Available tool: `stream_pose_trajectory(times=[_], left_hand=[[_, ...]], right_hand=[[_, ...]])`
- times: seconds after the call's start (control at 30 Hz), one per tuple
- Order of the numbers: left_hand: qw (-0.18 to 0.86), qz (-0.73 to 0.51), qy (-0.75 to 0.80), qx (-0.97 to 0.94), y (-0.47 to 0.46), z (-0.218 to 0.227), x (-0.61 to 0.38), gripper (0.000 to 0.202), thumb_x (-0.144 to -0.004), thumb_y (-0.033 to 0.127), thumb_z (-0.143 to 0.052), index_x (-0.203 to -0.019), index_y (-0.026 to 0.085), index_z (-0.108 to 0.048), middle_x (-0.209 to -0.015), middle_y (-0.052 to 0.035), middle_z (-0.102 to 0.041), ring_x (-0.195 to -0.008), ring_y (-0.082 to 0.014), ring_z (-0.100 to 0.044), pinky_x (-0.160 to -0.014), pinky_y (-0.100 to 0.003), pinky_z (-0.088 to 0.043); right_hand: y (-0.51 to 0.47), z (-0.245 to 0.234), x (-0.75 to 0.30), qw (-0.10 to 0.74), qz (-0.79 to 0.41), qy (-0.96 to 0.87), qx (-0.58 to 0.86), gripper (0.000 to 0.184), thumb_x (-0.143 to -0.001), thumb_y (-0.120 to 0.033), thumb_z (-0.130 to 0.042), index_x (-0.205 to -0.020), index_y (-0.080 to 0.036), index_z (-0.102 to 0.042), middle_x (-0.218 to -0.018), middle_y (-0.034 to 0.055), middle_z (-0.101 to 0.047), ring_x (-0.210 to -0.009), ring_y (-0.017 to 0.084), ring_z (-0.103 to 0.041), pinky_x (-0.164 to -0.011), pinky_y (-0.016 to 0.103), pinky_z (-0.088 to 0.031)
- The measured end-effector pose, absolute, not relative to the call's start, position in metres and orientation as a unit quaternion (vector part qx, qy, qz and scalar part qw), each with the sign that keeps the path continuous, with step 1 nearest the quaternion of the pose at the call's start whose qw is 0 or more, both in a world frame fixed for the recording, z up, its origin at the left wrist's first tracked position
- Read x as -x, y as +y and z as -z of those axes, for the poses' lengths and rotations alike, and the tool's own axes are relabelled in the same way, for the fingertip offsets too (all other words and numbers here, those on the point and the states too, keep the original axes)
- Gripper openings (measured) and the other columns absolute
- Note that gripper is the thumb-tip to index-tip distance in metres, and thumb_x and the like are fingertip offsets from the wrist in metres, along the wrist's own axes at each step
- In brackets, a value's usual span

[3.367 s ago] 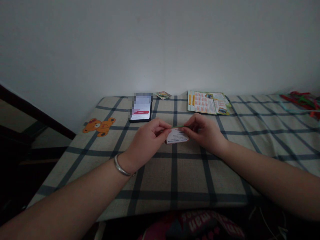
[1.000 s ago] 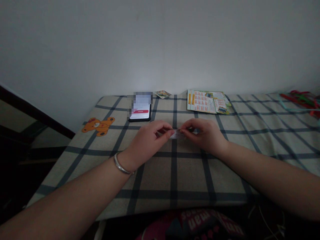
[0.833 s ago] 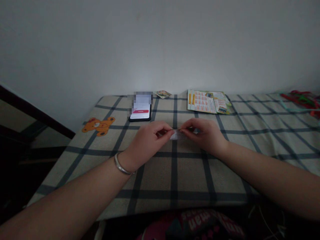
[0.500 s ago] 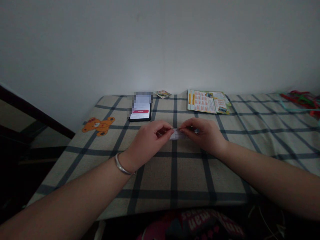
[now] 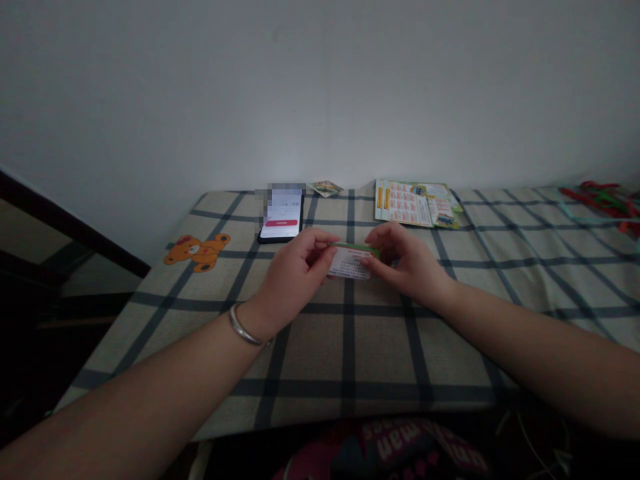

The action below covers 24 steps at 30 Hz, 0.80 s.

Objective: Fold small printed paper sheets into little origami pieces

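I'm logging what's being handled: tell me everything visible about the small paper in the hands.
The small paper looks like thin card: white face, red and dark print too small to read, green along its far edge. It slants over the checked tablecloth, gripped by the left hand at one end and the right hand at the other.
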State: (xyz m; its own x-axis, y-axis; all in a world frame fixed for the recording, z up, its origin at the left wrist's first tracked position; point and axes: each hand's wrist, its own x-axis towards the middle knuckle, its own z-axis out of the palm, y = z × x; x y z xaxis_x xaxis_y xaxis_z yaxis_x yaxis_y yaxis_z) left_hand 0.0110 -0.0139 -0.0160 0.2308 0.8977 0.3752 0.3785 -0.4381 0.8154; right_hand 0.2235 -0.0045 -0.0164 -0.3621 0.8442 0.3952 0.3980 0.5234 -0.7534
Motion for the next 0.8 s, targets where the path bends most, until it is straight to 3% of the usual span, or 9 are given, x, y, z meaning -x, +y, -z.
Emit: stream_pose_trajectory(times=[0.13, 0.3, 0.57, 0.8], left_hand=[[0.339, -0.45, 0.437, -0.701, -0.0152, 0.0153, -0.0123, 0.015, -0.089, 0.024, -0.054, -0.104, 0.019, -0.056, -0.083, 0.0002, -0.066, -0.054, -0.0079, -0.063, -0.045, -0.017, -0.051], [0.356, -0.454, 0.435, -0.691, -0.0184, 0.0123, -0.0139, 0.013, -0.088, 0.026, -0.056, -0.099, 0.018, -0.056, -0.084, -0.0008, -0.064, -0.059, -0.0087, -0.064, -0.047, -0.016, -0.054], [0.377, -0.43, 0.445, -0.689, -0.019, 0.0119, -0.0138, 0.013, -0.088, 0.029, -0.058, -0.097, 0.019, -0.056, -0.074, 0.002, -0.065, -0.049, -0.0073, -0.062, -0.043, -0.015, -0.051], [0.392, -0.433, 0.452, -0.674, -0.0171, 0.0127, -0.0153, 0.013, -0.088, 0.025, -0.056, -0.098, 0.018, -0.058, -0.078, -0.0007, -0.067, -0.049, -0.0079, -0.062, -0.042, -0.016, -0.051]], right_hand=[[-0.0022, 0.0189, -0.2214, 0.423, -0.308, -0.76, 0.386, 0.027, -0.081, -0.032, -0.069, -0.09, -0.023, -0.045, -0.065, -0.0074, -0.049, -0.05, 0.008, -0.046, -0.043, 0.022, -0.034], [0.0015, 0.0232, -0.2196, 0.451, -0.336, -0.738, 0.373, 0.026, -0.082, -0.037, -0.069, -0.084, -0.022, -0.047, -0.062, -0.0068, -0.051, -0.051, 0.008, -0.049, -0.044, 0.022, -0.037], [0.0013, 0.0261, -0.2211, 0.457, -0.316, -0.738, 0.383, 0.021, -0.084, -0.038, -0.066, -0.091, -0.02, -0.058, -0.072, -0.0014, -0.061, -0.059, 0.01, -0.057, -0.051, 0.024, -0.044], [0.0003, 0.0236, -0.2239, 0.43, -0.29, -0.748, 0.414, 0.025, -0.087, -0.041, -0.061, -0.097, -0.018, -0.064, -0.074, 0.0014, -0.065, -0.061, 0.012, -0.058, -0.054, 0.026, -0.046]])
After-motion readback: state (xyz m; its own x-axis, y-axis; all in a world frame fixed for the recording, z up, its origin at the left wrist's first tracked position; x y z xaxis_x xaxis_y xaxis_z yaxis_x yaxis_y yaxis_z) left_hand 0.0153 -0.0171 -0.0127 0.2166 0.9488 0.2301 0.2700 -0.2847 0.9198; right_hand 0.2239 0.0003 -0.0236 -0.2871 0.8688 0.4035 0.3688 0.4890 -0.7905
